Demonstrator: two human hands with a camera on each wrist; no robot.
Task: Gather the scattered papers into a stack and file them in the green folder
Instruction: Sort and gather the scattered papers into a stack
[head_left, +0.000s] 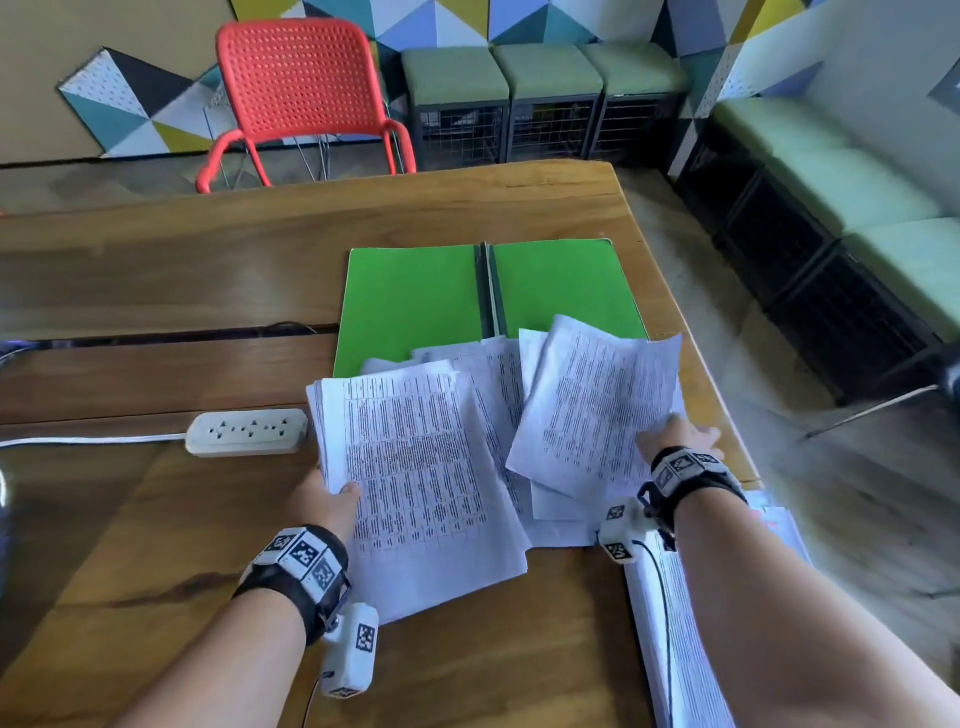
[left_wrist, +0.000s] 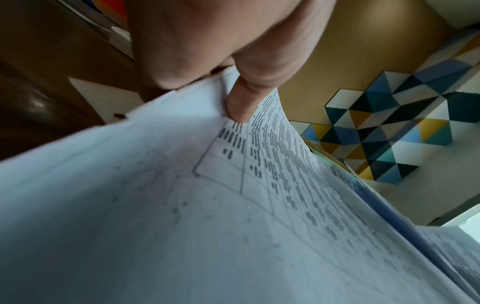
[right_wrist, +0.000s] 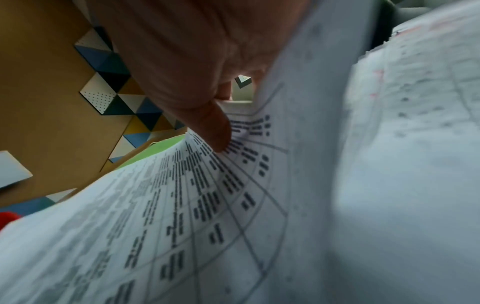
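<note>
Papers (head_left: 431, 467): printed sheets, fanned and overlapping, not squared into a stack. They lie on the wooden table (head_left: 156, 519) at the near edge of the green folder (head_left: 415, 296), far corners lapping onto its near edge. Folder open flat, both leaves bare. Judgement: gathering about halfway; squaring and filing remain.

Left bunch: left hand (head_left: 324, 501) pinches its near-left edge, thumb (left_wrist: 241, 102) on top, fingers hidden beneath. The bunch runs from the grip toward the folder.

Right sheet: right hand (head_left: 675, 436) holds its right edge, thumb (right_wrist: 218, 131) pressed on the print, sheet bowed up and raised over the loose ones between the hands. Sheet extends left of the grip, far corner over the folder's right leaf.

Further out: a second pile (head_left: 691, 623) under the right forearm, near side of the folder; its part in the task unclear. Power strip (head_left: 247, 431) left of the folder. Red chair (head_left: 306, 93) beyond it.
</note>
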